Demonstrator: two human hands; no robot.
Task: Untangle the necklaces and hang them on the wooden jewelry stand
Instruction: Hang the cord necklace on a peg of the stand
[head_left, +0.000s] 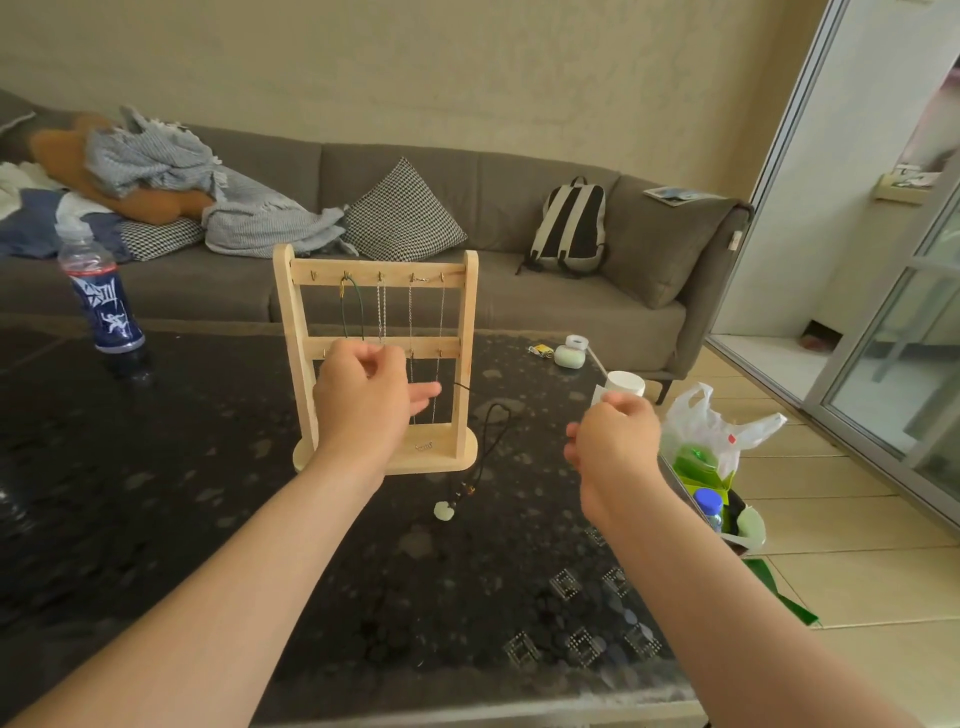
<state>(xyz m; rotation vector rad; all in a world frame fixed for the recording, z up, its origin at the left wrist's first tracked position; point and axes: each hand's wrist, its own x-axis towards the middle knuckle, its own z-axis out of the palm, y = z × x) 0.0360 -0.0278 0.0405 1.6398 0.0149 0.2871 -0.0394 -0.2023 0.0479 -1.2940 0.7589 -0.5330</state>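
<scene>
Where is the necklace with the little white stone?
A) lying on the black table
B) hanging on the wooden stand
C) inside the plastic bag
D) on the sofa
A: the white-stone necklace has its pendant resting on the dark table near the base of the wooden stand, not on any hook.

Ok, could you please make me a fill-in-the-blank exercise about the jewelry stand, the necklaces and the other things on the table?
1. The wooden stand has ____ horizontal rails with hooks.
2. The black-cord necklace with the pale pendant lies on the table, to the ____ of the stand's base.
3. The cord hanging beside the silver chains is ____ in colour.
4. The bottle has a dark ____ label.

Missing words: two; right; green; blue.
</scene>
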